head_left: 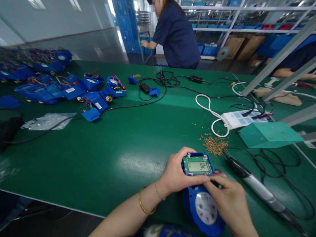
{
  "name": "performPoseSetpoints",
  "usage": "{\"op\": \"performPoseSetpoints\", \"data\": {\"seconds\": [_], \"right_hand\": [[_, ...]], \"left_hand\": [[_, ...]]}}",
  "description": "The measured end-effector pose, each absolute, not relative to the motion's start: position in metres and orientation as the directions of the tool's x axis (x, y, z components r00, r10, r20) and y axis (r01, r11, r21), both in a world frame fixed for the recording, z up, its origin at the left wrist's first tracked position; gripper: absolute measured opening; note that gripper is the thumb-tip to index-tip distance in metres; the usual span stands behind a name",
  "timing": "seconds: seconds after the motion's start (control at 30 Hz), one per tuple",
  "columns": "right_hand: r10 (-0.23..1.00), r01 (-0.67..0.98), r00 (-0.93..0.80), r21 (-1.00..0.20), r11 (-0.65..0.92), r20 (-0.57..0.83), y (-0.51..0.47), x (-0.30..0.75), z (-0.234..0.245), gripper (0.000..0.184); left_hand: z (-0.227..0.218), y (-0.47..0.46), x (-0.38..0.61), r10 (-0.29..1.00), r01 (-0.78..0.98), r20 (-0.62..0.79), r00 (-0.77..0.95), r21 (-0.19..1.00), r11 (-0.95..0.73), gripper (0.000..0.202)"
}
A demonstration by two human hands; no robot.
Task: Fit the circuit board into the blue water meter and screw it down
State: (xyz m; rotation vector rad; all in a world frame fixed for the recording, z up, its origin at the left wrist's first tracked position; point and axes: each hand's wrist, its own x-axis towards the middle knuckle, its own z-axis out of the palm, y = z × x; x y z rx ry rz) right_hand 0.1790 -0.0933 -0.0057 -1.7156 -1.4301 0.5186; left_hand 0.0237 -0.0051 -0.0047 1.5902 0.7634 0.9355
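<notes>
A blue water meter (189, 200) with a round dial rests at the table's front edge, its upper housing uncovered. Inside that housing sits a green circuit board with a lit display (198, 166) reading about 0.2. My left hand (175, 174) grips the housing from the left, thumb laid across its lower edge. With the fingers of my right hand (225, 194) closed together, I pinch at the red wires beside the board; the fingertips partly hide them. Just beyond the meter is a pile of small brass-coloured screws (215, 145). An electric screwdriver (259, 189) lies to the right.
Several blue meters (95, 100) crowd the left side of the green table (138, 138). A plastic bag (49, 121) lies there too. Black cables cross the far middle. A white power strip (243, 118) and a green block (270, 135) stand right. A co-worker (176, 36) is beyond the table.
</notes>
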Motion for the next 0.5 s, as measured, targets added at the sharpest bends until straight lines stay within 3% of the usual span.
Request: {"op": "performPoseSetpoints", "data": {"seconds": [0.17, 0.4, 0.5], "right_hand": [[0.904, 0.591, 0.357, -0.807, -0.022, 0.237, -0.091, 0.17, -0.003, 0.026], [0.963, 0.616, 0.125, -0.779, 0.113, 0.239, -0.104, 0.189, 0.021, 0.008], [0.889, 0.655, 0.276, -0.748, 0.104, 0.365, -0.113, 0.204, 0.032, 0.011]], "left_hand": [[-0.005, -0.005, 0.023, 0.852, 0.008, 0.213, 0.478, 0.969, -0.246, 0.055], [-0.005, -0.004, 0.022, 0.857, 0.024, 0.204, 0.473, 0.969, -0.244, 0.056], [-0.005, -0.004, 0.021, 0.853, 0.029, 0.207, 0.479, 0.968, -0.251, 0.055]]}}
